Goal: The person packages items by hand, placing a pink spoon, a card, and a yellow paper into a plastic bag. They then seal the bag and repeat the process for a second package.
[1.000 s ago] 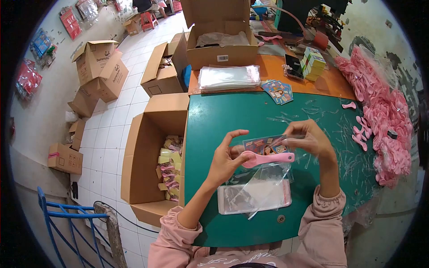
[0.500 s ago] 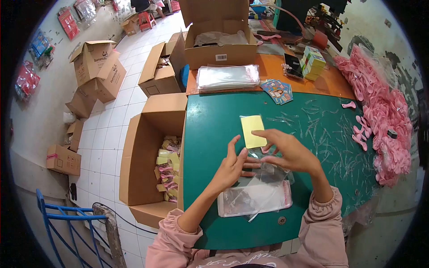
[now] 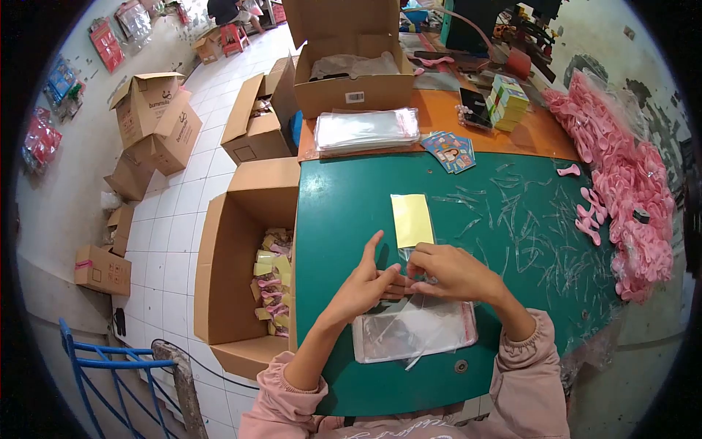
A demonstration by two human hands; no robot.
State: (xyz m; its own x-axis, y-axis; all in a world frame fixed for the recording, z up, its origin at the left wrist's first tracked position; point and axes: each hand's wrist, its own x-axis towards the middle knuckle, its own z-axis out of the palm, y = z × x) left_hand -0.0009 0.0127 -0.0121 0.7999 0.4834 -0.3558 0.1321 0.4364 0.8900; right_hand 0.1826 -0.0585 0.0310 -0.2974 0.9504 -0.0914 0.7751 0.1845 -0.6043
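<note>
A yellow card (image 3: 413,222) in a clear plastic bag lies on the green tabletop, its lower end running under my fingers. My left hand (image 3: 365,287) is beside that lower end, forefinger stretched out, thumb and other fingers reaching toward my right hand. Curled from the right, my right hand (image 3: 455,272) pinches at the bag's lower end; its fingertips are partly hidden. Below both hands rests a stack of clear plastic bags (image 3: 417,333), with a loose clear piece lying across it.
An open carton (image 3: 212,271) with packed pink and yellow items stands left of the table. Pink spoon-like pieces (image 3: 632,197) are heaped at right, near scattered clear strips (image 3: 541,227). Further back are more bags (image 3: 365,130), printed cards (image 3: 450,151) and a brown box (image 3: 355,91).
My right hand has moved down off the yellow card toward my left hand, and its fingers have curled in. My left hand has shifted slightly left and down in view.
</note>
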